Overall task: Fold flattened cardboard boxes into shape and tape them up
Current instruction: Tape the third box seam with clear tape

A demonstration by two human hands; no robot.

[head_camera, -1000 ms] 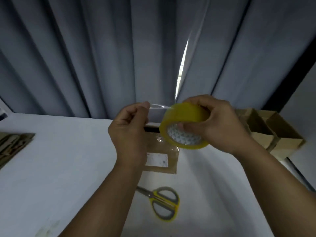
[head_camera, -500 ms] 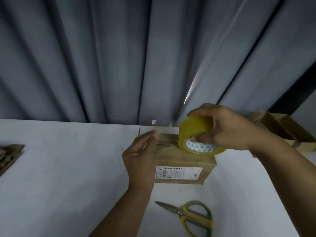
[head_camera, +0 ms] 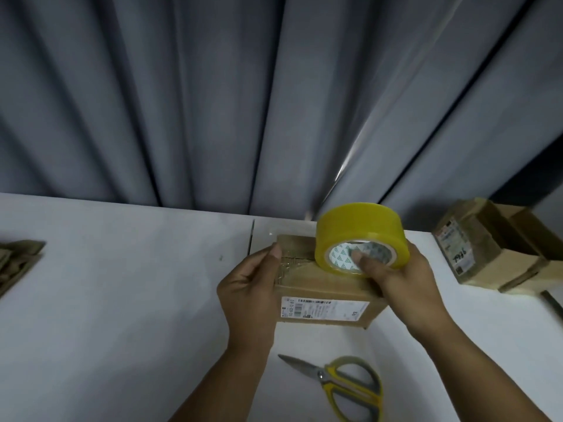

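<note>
On top of the cardboard box (head_camera: 323, 303) the yellow tape roll (head_camera: 359, 236) stands on edge, with a short strip already stuck down. The left hand (head_camera: 249, 287) curls its fingers round the box's left end. The right hand (head_camera: 405, 278) grips the roll, thumb in its core. The box is formed, but most of the seam looks untaped and cutting remains. Scissors (head_camera: 344, 385) lie just in front of the box. Taped boxes (head_camera: 487, 254) sit to its right and flattened cardboard (head_camera: 15, 263) far to its left.

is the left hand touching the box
Touching. The head view shows the left hand gripping the cardboard box by its left end, thumb pressed on its taped top, beside the tape roll.
</note>
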